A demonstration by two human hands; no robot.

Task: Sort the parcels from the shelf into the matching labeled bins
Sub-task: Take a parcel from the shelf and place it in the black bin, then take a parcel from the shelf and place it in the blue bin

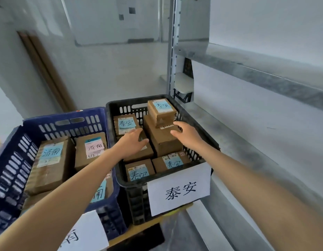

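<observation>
Placing step, I judge: left hand (pixel 133 141) flat on a parcel (pixel 139 154) beneath it, right hand (pixel 185 132) slack beside the top parcel (pixel 161 111), both in the black bin (pixel 135 100); next, fetch from the shelf (pixel 256 73).

We have a single view, from a camera worn on the head. It faces forward and tilts down, so both forearms run up from the bottom edge to the left hand (pixel 132 142) and the right hand (pixel 186 133). We stand close: the black bin (pixel 137 100) fills the middle, the blue bin (pixel 48 118) sits lower left, and the metal shelf (pixel 247 67) runs along the right. The wide lens bends edges near the borders.
</observation>
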